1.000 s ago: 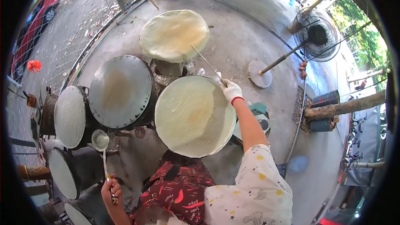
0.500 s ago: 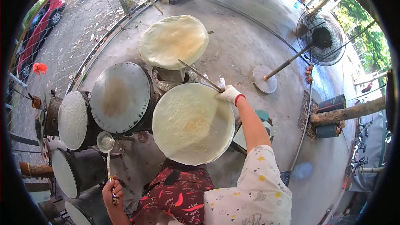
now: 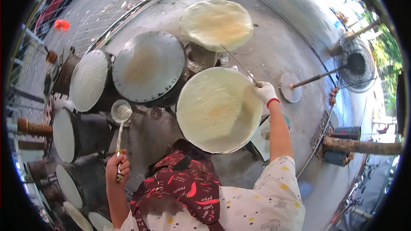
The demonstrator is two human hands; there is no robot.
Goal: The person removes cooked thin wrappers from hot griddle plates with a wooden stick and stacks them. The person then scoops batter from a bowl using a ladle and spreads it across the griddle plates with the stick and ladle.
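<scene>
Ladle (image 3: pixel 121 111) extends far from the bare left hand (image 3: pixel 117 167), which I see clamped around its handle. Well to the right, the gloved right hand (image 3: pixel 267 92) clasps a thin stick (image 3: pixel 239 65) slanting far and left, beside a pale round sheet (image 3: pixel 217 111). I see the hands well apart.

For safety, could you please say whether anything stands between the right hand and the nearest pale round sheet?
Nothing visible does: the right hand is at the right edge of the pale round sheet, and its thin stick slants past the far rim.
</scene>
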